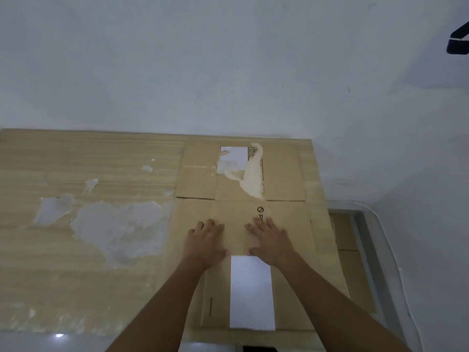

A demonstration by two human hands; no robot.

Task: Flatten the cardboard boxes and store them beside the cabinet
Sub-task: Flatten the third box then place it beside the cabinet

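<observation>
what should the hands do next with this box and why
Probably slide both palms outward along the cardboard box to press its folds fully flat: the left hand and right hand rest open near its centre, and the box lies spread on the wooden surface.
</observation>
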